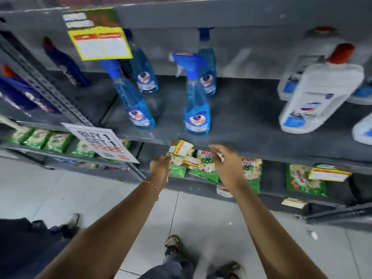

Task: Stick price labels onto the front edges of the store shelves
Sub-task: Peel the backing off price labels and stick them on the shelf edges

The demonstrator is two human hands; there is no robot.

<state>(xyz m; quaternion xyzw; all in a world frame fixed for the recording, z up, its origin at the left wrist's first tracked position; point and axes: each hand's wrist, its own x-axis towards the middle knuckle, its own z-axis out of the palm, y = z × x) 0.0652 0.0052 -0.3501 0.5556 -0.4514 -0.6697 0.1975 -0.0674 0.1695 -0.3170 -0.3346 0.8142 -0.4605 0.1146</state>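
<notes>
A yellow-bordered price label (183, 148) sits tilted at the front edge of the grey shelf (261, 151), just under the blue spray bottles. My left hand (161, 168) reaches up to its lower left corner; blur hides whether the fingers pinch it. My right hand (228, 166) is just to the right of the label, its fingers curled around a small pale piece that looks like more labels (221, 156). A second small label (192, 162) shows between my hands, in front of the green packets.
Blue spray bottles (197, 111) and white bottles (314, 93) stand on the shelf. Green detergent packets (207, 168) lie below. A "buy 1 get 1 free" sign (100, 143) hangs left. Other labels (330, 174) sit right. Someone's dark clothing (30, 242) is at lower left.
</notes>
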